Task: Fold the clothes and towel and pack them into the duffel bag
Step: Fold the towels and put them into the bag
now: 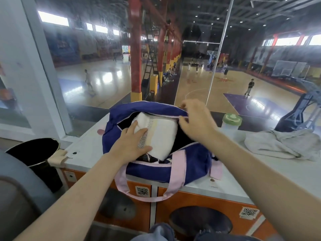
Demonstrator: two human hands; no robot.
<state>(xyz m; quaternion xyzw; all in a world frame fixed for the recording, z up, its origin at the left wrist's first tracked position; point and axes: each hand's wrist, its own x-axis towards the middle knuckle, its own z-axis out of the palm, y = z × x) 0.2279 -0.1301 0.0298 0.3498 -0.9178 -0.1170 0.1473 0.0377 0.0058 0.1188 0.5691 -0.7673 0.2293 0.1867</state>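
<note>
A navy duffel bag (156,173) with pink straps sits open on the white locker top. Inside it lies a folded white towel (162,134) on top of dark clothing. My left hand (133,145) rests flat on the towel's left side, fingers spread, pressing it down. My right hand (194,119) grips the far rim of the bag's opening at its pink-edged zipper line and holds it back. A crumpled grey garment (281,144) lies unfolded on the locker top to the right of the bag.
A clear bottle with a green lid (231,121) stands just behind and right of the bag. A black bin (34,150) sits at the left below the locker top (271,178). A glass wall rises directly behind the bag, with a basketball court beyond it.
</note>
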